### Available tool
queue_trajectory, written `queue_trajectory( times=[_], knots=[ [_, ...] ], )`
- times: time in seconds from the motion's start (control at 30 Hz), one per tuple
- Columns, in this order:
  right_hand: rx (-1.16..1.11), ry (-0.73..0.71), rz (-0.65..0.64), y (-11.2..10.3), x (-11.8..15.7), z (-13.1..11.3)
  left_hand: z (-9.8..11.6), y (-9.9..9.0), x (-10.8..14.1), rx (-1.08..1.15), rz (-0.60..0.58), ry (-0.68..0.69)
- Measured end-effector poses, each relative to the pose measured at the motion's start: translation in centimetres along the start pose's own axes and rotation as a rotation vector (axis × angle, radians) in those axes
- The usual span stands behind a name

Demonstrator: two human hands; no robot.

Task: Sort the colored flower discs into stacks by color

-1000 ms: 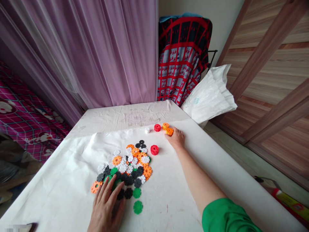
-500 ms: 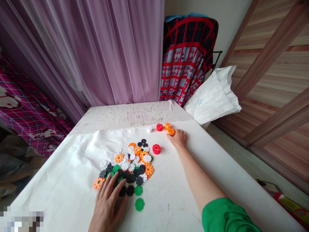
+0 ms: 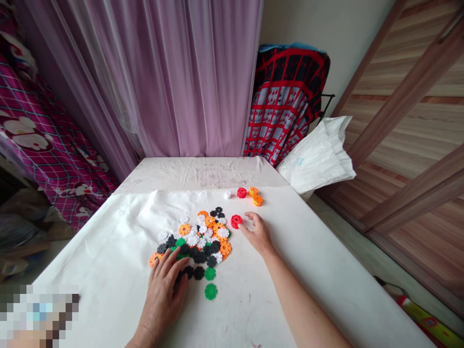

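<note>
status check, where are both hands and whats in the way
Left hand on mixed disc pile. Right hand open beside nearer red stack. Pile crowds that stack's left side.

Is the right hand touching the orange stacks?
No, the orange stacks stand beyond the right hand, with bare table showing between them.

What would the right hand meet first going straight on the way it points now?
Most likely the nearer red stack, just beyond the thumb tip of the right hand. Depth is unclear in this one view; the thumb may already touch it.
</note>
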State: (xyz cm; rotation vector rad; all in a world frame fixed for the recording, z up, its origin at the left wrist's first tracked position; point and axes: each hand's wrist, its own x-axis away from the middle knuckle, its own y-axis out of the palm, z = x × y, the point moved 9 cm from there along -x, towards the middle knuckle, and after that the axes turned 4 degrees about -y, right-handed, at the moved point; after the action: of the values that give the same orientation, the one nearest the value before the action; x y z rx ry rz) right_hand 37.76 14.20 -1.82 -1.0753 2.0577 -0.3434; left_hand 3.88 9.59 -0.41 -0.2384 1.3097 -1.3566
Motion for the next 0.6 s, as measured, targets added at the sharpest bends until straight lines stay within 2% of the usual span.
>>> queue_trajectory(
  times=[0.13, 0.27, 0.33, 0.43, 0.5, 0.6],
  knots=[
    [0.104, -0.165, -0.056, 1.3, 0.4, -2.4, -3.3, -2.1, -0.6, 0.127, 0.079, -0.209],
    [0.18, -0.184, -0.043, 1.2, 0.3, -2.4, -8.3, -3.9, -0.3, 0.24, 0.128, -0.547],
    [0.197, -0.18, -0.029, 1.1, 0.4, -2.3, -10.0, -4.1, 0.0, 0.268, 0.128, -0.662],
    [0.209, -0.186, -0.012, 1.0, 0.7, -2.4, -10.4, -3.6, -0.4, 0.242, 0.068, -0.658],
    [0.219, -0.194, 0.013, 0.7, 1.0, -2.7, -9.7, -2.7, -0.8, 0.179, -0.024, -0.581],
    [0.221, -0.221, 0.13, -0.9, 1.8, -3.8, -8.3, -1.4, -1.2, 0.099, -0.169, -0.421]
  ],
)
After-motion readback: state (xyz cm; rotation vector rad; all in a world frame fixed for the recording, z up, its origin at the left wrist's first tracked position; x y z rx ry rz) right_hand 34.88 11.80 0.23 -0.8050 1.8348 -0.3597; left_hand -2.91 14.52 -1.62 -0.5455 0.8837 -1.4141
